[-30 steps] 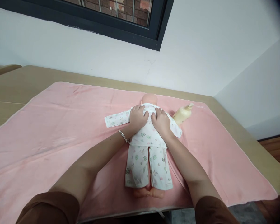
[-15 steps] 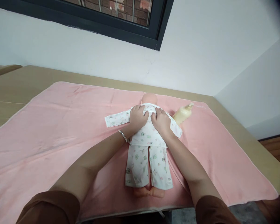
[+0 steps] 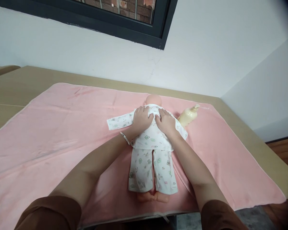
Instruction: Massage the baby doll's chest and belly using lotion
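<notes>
A baby doll (image 3: 153, 100) lies face down, its bald head toward the wall and its bare feet toward me. It wears a white printed top (image 3: 151, 140) and matching trousers (image 3: 141, 169). My left hand (image 3: 142, 119) rests flat on the left side of the doll's upper back, fingers stretched out, a silver bangle (image 3: 124, 138) on the wrist. On the right side of the upper back lies my right hand (image 3: 166, 121), also flat with fingers extended. Neither hand grips anything. One sleeve (image 3: 120, 122) of the top stretches out to the left.
Under the doll a pink blanket (image 3: 69, 127) covers much of the wooden table (image 3: 43, 75). A cream pump bottle (image 3: 188, 115) lies tilted by the doll's right-hand sleeve. Behind the table are a white wall and a dark-framed window (image 3: 156, 35).
Both hands stay on the doll's upper back, almost unmoved. The whole view has shifted very slightly.
</notes>
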The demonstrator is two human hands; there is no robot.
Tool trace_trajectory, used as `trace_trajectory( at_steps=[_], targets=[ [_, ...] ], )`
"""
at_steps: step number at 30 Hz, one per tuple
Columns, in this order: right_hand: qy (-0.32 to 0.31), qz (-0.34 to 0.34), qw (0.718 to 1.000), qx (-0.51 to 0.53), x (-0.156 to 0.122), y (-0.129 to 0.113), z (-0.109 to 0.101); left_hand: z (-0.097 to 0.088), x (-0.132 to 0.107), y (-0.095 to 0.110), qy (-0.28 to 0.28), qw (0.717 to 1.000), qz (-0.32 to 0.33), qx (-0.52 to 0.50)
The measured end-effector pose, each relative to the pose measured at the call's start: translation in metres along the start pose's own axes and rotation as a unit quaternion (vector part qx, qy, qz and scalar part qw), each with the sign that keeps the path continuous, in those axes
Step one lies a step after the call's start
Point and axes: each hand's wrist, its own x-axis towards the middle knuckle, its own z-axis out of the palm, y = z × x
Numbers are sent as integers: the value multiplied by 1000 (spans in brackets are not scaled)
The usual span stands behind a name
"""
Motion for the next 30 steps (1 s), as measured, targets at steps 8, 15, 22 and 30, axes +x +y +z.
trace_trajectory(
  at_steps=[8, 15, 22, 30],
  targets=[
    [-31, -41, 998, 47, 5, 11, 1, 2, 3, -7, -8, 999, 45, -28],
    [4, -70, 995, 78, 4, 14, 2, -2, 0, -5, 9, 994, 59, -88],
    [63, -19, 996, 62, -6, 2, 3, -3, -6, 1, 57, 998, 33, -18],
    [21, -24, 997, 67, 2, 6, 4, 1, -1, -2, 18, 999, 24, -36]
  ],
)
